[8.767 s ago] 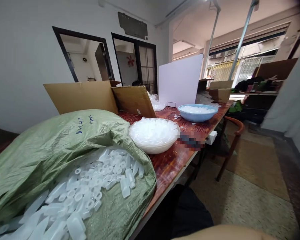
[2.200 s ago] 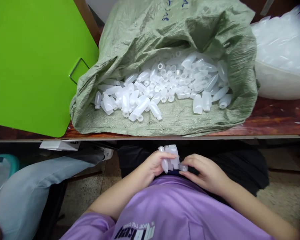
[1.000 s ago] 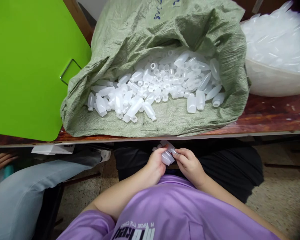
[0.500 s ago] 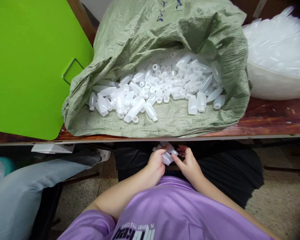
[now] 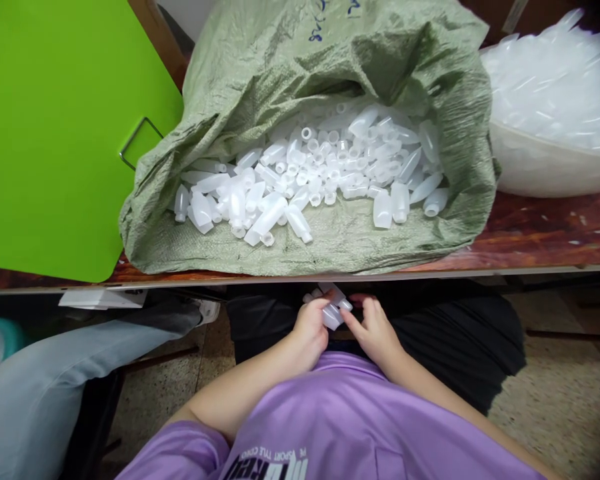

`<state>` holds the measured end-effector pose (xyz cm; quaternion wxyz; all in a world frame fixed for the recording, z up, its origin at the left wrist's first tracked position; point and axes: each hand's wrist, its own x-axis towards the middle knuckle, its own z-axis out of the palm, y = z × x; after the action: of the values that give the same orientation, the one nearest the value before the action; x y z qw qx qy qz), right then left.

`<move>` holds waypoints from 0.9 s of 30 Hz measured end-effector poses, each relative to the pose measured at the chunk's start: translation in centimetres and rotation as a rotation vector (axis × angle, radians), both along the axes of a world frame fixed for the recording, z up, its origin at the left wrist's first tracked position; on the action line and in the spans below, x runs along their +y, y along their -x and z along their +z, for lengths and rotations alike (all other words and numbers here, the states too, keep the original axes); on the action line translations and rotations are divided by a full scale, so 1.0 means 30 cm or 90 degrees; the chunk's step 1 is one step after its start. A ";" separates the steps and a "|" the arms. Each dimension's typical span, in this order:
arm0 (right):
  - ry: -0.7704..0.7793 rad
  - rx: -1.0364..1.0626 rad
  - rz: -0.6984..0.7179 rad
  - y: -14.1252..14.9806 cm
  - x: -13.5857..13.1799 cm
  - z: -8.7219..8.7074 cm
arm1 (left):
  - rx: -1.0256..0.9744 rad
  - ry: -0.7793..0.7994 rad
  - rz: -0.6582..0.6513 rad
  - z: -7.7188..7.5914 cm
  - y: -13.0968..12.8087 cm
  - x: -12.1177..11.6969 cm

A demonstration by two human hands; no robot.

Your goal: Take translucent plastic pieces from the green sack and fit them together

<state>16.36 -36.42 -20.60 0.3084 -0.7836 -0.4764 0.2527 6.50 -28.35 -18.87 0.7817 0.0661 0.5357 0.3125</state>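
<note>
My left hand [image 5: 312,328] is closed around several small translucent white plastic bottles [image 5: 333,316], held over my lap below the table edge. Some bottle ends poke out past its fingers. Close on the right is my right hand [image 5: 375,328], its thumb reaching the end of one held bottle and its other fingers spread apart from the thumb. Nothing shows in its grasp. Above the hands, many loose bottles [image 5: 266,220] of the same kind lie in the mouth of a green woven sack [image 5: 330,257] on the table.
A bright green board [image 5: 55,133] with a wire handle [image 5: 140,137] stands left of the sack. On the right, a heaped white container [image 5: 550,160] sits on the reddish table [image 5: 545,230]. Another person's leg [image 5: 80,353] and a teal tub [image 5: 13,337] are at lower left.
The view has shifted slightly. Both hands keep nearly the same place; the right fingers have moved a little around the held bottles.
</note>
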 end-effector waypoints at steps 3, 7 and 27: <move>0.005 -0.010 0.029 0.000 0.004 0.002 | 0.000 -0.003 0.000 -0.008 -0.001 0.001; 0.010 -0.018 0.024 0.001 0.006 0.007 | 0.002 -0.006 0.006 -0.018 0.000 0.001; 0.110 0.209 -0.013 -0.015 0.019 -0.089 | 0.008 0.060 -0.019 -0.076 -0.012 0.036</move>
<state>16.81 -35.85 -23.26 0.3162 -0.7602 -0.3885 0.4138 6.86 -27.29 -21.17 0.7852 0.0391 0.5533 0.2752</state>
